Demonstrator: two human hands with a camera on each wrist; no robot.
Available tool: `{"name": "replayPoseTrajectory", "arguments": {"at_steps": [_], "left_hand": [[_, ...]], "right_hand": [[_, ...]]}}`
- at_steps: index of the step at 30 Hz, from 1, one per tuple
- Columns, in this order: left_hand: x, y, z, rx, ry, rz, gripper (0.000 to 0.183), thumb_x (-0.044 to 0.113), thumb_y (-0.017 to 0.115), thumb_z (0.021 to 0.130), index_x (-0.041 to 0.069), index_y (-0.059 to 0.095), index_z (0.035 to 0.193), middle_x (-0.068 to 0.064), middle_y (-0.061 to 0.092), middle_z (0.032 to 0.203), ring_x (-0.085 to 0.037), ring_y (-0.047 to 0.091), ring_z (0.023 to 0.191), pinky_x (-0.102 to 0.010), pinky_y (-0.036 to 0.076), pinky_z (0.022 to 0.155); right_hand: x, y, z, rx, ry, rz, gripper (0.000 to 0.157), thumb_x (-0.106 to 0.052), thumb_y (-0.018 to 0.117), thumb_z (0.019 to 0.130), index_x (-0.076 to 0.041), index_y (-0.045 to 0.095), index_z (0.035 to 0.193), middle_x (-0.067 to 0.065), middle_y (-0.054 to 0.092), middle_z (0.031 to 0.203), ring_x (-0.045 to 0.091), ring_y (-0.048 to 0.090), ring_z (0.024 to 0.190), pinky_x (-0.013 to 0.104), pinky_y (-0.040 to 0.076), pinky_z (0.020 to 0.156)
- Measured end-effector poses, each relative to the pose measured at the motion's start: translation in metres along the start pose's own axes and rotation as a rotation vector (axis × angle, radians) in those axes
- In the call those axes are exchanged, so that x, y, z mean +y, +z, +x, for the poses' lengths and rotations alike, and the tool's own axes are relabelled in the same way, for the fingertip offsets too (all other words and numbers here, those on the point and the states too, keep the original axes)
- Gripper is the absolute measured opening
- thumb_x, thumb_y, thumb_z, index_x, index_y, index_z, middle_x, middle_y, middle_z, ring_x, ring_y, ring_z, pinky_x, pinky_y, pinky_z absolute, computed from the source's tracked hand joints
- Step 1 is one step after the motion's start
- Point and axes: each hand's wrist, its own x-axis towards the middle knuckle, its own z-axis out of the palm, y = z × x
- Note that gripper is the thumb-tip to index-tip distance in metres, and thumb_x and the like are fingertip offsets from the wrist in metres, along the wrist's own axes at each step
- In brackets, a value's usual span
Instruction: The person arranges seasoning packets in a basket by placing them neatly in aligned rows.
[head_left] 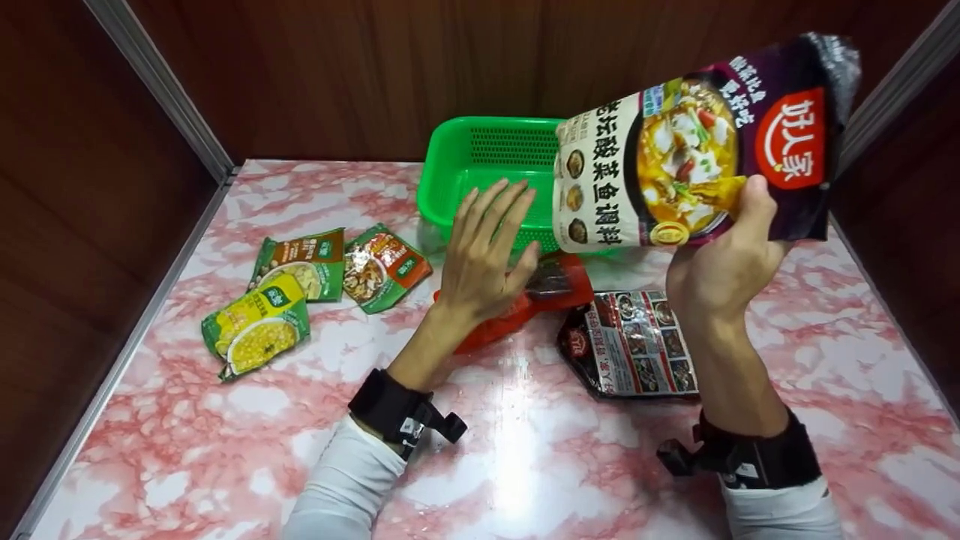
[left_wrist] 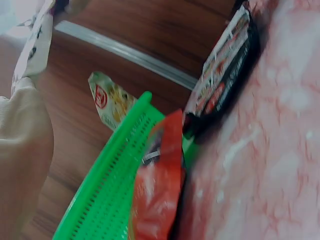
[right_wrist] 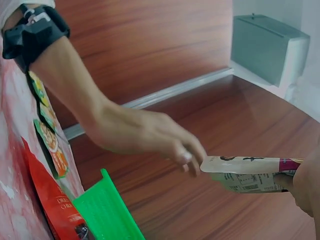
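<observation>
The purple-and-cream pouch (head_left: 694,146) — glossy, flexible film with a crimped silvery top — is at upper right of the frame, gripped by the right hand (head_left: 724,274). Its long axis climbs slightly rightward; the cream end points toward the left hand (head_left: 484,262), empty, fingers extended, near the perforated green plastic basket (head_left: 448,150).

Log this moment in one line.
Right hand: grips large packet, raised | Left hand: near packet's cream end, contact unclear | Green basket: on table
</observation>
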Motion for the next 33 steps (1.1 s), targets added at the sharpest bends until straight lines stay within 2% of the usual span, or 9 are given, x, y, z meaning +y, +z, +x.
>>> {"name": "replayPoseTrajectory", "arguments": {"at_steps": [5, 9, 14, 23, 29, 33], "left_hand": [[-0.014, 0.008, -0.01, -0.119, -0.075, 0.029, 0.054, 0.036, 0.06, 0.113, 0.008, 0.061, 0.16, -0.015, 0.061, 0.167, -0.037, 0.053, 0.159, -0.056, 0.032, 0.14], [-0.024, 0.014, -0.018, -0.223, -0.131, 0.044, 0.052, 0.036, 0.056, 0.117, 0.009, 0.06, 0.161, -0.015, 0.06, 0.168, -0.038, 0.052, 0.16, -0.059, 0.033, 0.14], [-0.031, 0.018, -0.026, -0.307, -0.167, 0.046, 0.05, 0.037, 0.053, 0.119, 0.009, 0.06, 0.16, -0.015, 0.064, 0.163, -0.038, 0.056, 0.156, -0.061, 0.036, 0.138], [-0.037, 0.02, -0.03, -0.339, -0.165, 0.079, 0.043, 0.031, 0.053, 0.12, 0.009, 0.064, 0.155, -0.014, 0.068, 0.157, -0.038, 0.06, 0.151, -0.062, 0.035, 0.138], [-0.04, 0.021, -0.029, -0.335, -0.133, 0.122, 0.039, 0.022, 0.053, 0.12, 0.008, 0.065, 0.155, -0.014, 0.073, 0.15, -0.036, 0.065, 0.142, -0.058, 0.041, 0.134], [-0.043, 0.024, -0.028, -0.315, -0.118, 0.132, 0.037, 0.02, 0.056, 0.119, 0.008, 0.068, 0.151, -0.013, 0.076, 0.144, -0.034, 0.069, 0.135, -0.053, 0.046, 0.128]], "right_hand": [[-0.002, 0.001, 0.004, 0.016, 0.004, 0.051, 0.03, 0.002, 0.042, 0.115, 0.005, 0.06, 0.138, 0.027, 0.07, 0.127, 0.038, 0.074, 0.111, 0.05, 0.065, 0.104], [-0.002, 0.0, 0.005, 0.034, 0.006, 0.041, 0.029, 0.001, 0.041, 0.115, 0.006, 0.062, 0.135, 0.027, 0.071, 0.123, 0.037, 0.074, 0.105, 0.047, 0.067, 0.097], [-0.002, 0.0, 0.006, 0.032, 0.0, 0.035, 0.028, 0.002, 0.042, 0.115, 0.006, 0.062, 0.135, 0.026, 0.071, 0.122, 0.036, 0.074, 0.105, 0.048, 0.067, 0.099], [-0.002, 0.0, 0.006, 0.015, -0.024, 0.026, 0.029, 0.002, 0.042, 0.114, 0.007, 0.061, 0.136, 0.027, 0.071, 0.124, 0.037, 0.075, 0.107, 0.049, 0.067, 0.101], [0.0, 0.0, 0.008, 0.015, -0.023, 0.039, 0.029, 0.003, 0.044, 0.114, 0.006, 0.06, 0.137, 0.028, 0.071, 0.126, 0.039, 0.074, 0.11, 0.051, 0.066, 0.104], [0.001, -0.003, 0.009, 0.015, -0.01, 0.003, 0.028, 0.002, 0.044, 0.114, 0.006, 0.06, 0.137, 0.026, 0.071, 0.124, 0.037, 0.075, 0.108, 0.051, 0.067, 0.102]]}}
